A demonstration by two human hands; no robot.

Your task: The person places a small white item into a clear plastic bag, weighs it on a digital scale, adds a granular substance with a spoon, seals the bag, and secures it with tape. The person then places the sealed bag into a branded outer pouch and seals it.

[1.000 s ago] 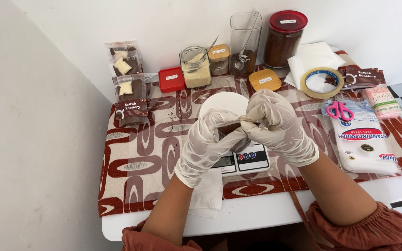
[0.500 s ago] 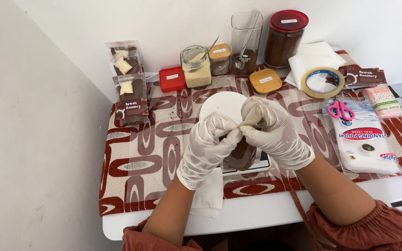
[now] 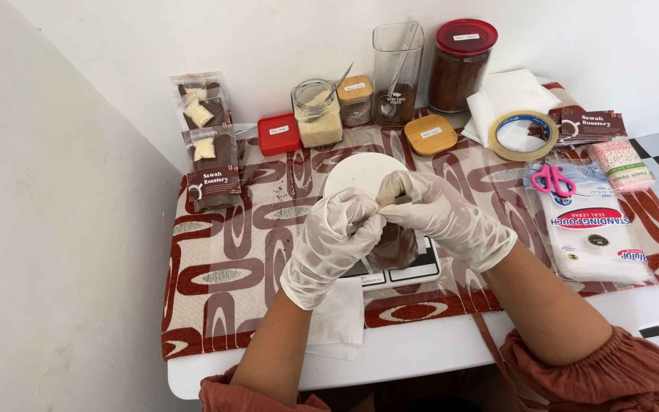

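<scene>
The gloved left hand point(image 3: 335, 240) and right hand point(image 3: 440, 217) covered most of the small brown pouch point(image 3: 393, 246) in their grip, hiding its top edge. Beneath the grip, the scale point(image 3: 406, 271) was mostly concealed. The desk point(image 3: 421, 355) was cut off right of the grip.

On the table point(image 3: 421, 358) lies a cloth point(image 3: 223, 267). The scale point(image 3: 413, 268) sits near its middle, under the pouch point(image 3: 392, 246) both hands hold. 4 jars point(image 3: 390, 84) line the far edge, packets point(image 3: 206, 145) far left, tape point(image 3: 522, 135) and scissors point(image 3: 551, 179) right.
</scene>
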